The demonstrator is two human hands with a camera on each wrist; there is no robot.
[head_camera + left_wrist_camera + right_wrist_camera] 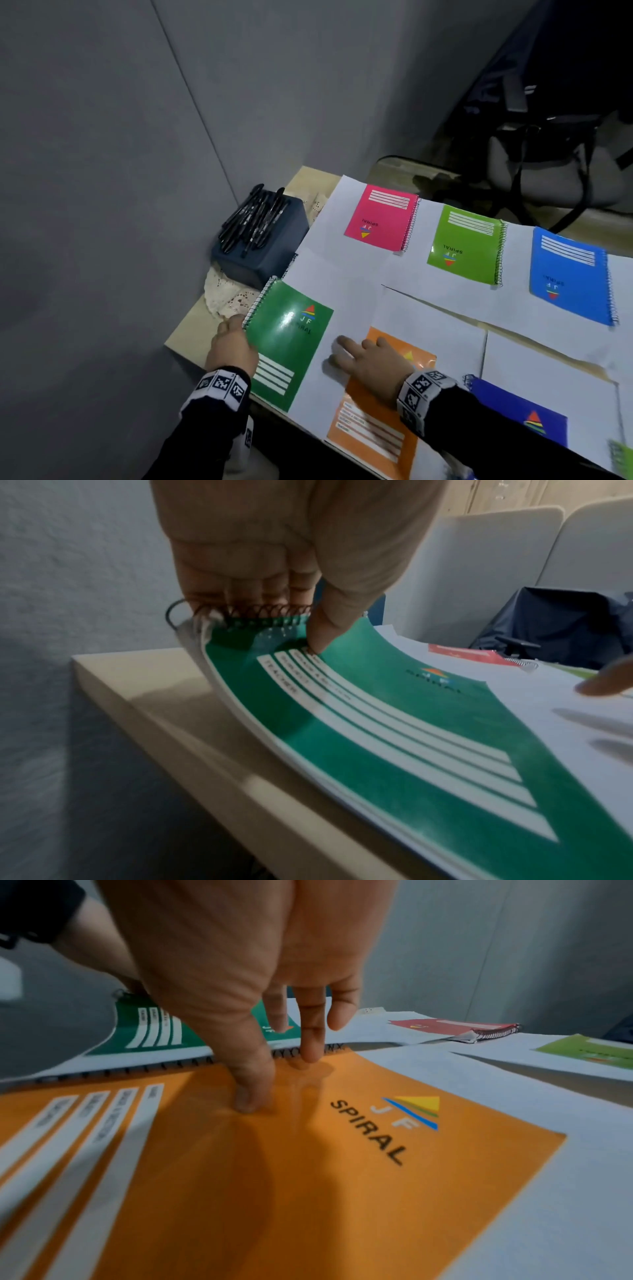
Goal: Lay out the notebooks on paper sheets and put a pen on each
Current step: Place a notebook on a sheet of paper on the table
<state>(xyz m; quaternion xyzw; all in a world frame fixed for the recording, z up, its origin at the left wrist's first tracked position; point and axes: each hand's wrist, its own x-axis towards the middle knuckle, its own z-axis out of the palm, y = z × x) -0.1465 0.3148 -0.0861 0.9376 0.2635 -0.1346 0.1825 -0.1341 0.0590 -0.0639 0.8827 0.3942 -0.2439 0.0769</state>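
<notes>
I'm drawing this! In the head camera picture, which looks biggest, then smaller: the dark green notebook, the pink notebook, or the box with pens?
1. dark green notebook, which is also nearest the camera
2. pink notebook and box with pens look about alike, so no ranking

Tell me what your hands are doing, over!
Left hand pinches dark green notebook at its spiral. Right hand flat on orange notebook. Pens unplaced.

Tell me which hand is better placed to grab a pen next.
Left. The left hand is nearer the pens, though it pinches the dark green notebook; the right hand rests farther away.
</notes>
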